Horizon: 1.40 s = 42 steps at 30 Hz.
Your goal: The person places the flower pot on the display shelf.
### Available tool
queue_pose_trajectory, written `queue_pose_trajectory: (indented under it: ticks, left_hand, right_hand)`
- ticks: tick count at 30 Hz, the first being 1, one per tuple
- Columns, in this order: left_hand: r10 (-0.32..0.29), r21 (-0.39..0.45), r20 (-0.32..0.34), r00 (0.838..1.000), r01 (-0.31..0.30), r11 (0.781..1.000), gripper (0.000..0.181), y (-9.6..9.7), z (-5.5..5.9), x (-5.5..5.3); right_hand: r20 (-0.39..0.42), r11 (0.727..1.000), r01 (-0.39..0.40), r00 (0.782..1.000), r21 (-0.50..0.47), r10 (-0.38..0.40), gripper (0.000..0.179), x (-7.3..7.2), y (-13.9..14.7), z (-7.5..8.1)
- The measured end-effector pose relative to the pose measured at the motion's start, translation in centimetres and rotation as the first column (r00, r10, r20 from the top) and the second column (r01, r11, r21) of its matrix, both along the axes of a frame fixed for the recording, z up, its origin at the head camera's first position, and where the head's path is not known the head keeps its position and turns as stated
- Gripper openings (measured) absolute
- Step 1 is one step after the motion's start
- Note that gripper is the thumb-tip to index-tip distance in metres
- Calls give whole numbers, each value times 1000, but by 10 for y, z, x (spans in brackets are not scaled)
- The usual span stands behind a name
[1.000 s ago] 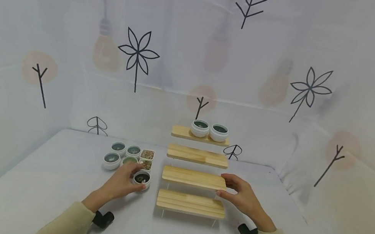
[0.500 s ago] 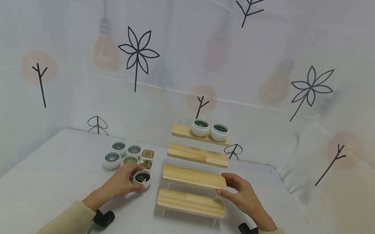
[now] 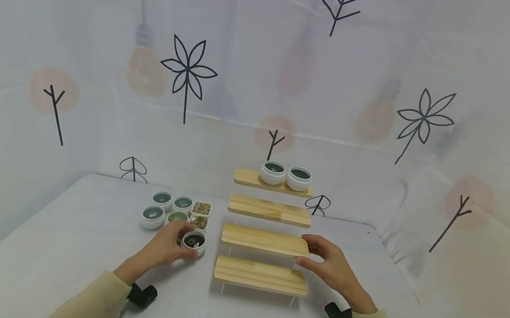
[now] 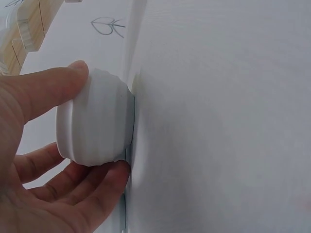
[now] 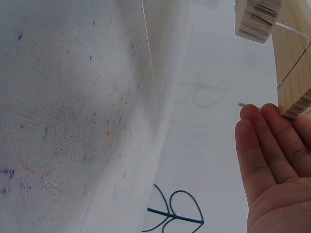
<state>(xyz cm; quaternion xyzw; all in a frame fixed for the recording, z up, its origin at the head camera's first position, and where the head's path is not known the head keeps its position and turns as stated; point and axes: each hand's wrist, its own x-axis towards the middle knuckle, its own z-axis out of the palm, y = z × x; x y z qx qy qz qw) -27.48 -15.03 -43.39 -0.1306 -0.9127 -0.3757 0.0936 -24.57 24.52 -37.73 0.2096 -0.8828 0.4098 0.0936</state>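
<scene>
My left hand (image 3: 168, 246) holds a small white bowl (image 4: 99, 121) at the table's left-centre, thumb on one side and fingers on the other. Dark contents with a pale speck show inside that bowl in the head view. To the right, my right hand (image 3: 329, 270) grips the right end of a stepped wooden display shelf (image 3: 266, 240), at the second tier from the front. In the right wrist view, its fingers (image 5: 279, 145) lie against the wood's end; the thumb is hidden there. Two white bowls (image 3: 272, 173) with dark green contents stand on the top tier.
Behind my left hand stand several white bowls (image 3: 152, 217) with bluish or green contents. Beside them are two square white dishes (image 3: 201, 209) of brownish bits. Clear thin legs hold up the shelf boards. A patterned white cloth (image 3: 246, 74) hangs behind and around the table.
</scene>
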Motion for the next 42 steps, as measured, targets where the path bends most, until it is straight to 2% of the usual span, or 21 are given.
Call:
queue_pose_trajectory:
  ticks: [9, 25, 35, 42]
  left_hand:
    - [17, 29, 37, 999, -18, 999, 58, 1, -1, 0]
    - [8, 39, 43, 999, -10, 999, 60, -2, 6, 4]
    - [16, 92, -17, 1000, -15, 996, 57, -6, 20, 9]
    - [11, 119, -91, 996, -1, 993, 58, -4, 30, 6]
  right_hand:
    - [3, 1000, -7, 1000, -14, 7, 54, 1, -1, 1]
    - [6, 1000, -7, 1000, -10, 7, 56, 1, -2, 2]
    - [-9, 1000, -13, 1000, 0, 13, 55, 0, -2, 2]
    - [34, 1000, -14, 999, -25, 14, 55, 2, 0, 2]
